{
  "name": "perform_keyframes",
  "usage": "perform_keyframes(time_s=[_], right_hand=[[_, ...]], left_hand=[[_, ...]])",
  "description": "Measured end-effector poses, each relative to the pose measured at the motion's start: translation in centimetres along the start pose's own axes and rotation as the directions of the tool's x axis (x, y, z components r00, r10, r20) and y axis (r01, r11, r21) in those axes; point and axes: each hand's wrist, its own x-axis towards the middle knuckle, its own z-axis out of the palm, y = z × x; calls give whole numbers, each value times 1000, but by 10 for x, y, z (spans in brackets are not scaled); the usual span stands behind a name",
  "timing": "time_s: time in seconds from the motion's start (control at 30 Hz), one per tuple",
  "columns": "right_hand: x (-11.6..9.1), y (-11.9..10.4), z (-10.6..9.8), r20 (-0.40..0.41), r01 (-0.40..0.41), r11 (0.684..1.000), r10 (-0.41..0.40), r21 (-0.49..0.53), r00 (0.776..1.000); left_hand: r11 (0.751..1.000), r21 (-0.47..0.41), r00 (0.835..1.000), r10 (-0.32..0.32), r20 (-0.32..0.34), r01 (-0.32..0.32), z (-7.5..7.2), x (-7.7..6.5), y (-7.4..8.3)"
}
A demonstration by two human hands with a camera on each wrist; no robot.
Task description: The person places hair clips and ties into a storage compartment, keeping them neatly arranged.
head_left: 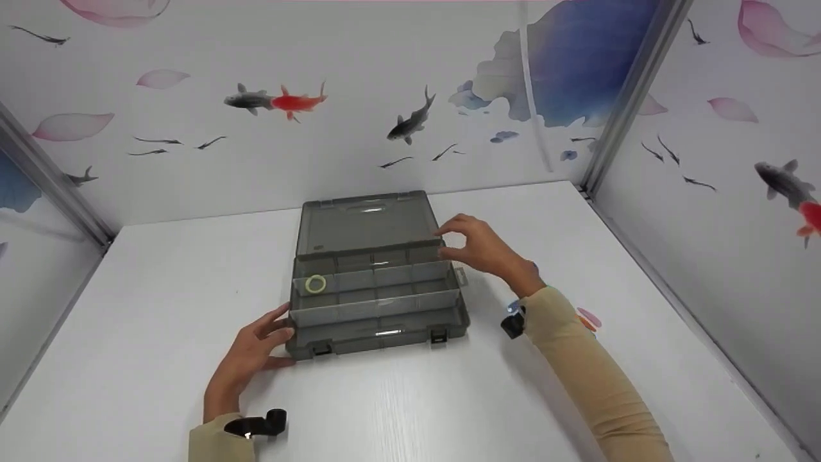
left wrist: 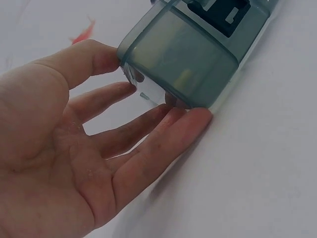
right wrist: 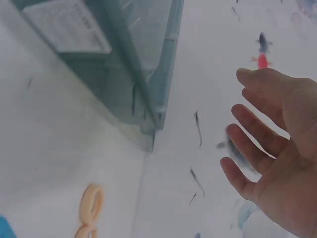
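Observation:
A translucent grey compartment box (head_left: 378,337) rests on the white table with its lid (head_left: 369,224) swung back toward the wall. One pale yellow-green ring (head_left: 315,284) is inside, toward the left end. My left hand (head_left: 247,350) touches that end; in the left wrist view its spread, mostly straight fingers (left wrist: 148,153) meet the end wall and lower corner, with the thumb at an upper edge. My right hand (head_left: 481,247) hovers by the right end near the hinge. Its bent, parted fingers (right wrist: 257,131) hold nothing, with a gap to the box in the right wrist view.
Orange rings (right wrist: 91,203) lie on the table to the right, with a blue piece (right wrist: 6,229) at the view's edge. Behind my right sleeve a pink piece (head_left: 590,316) peeks out. Fish-patterned walls (head_left: 346,147) enclose the table (head_left: 385,410) at the back and sides.

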Motion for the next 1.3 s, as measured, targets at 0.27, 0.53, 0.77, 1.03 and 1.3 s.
perform_keyframes(time_s=[0.27,0.53,0.77,1.03,1.3], right_hand=[[-13,51,-16,11,-152,988,152,31,988],[-23,91,-19,115,-353,935,347,36,931],[-25,106,-18,150,-399,917,397,-21,905],[-18,108,-11,141,-442,887,458,-135,878],[-15,111,-8,123,-463,871,484,-166,866]], left_hand=[[1000,-4,1000,0,0,0,0,0,-1],[1000,3,1000,-19,-6,19,3,-2,-1],[1000,12,1000,-10,3,10,2,0,1],[1000,26,1000,-12,-1,12,0,1,1],[1000,20,1000,-23,-7,23,1,1,1]])
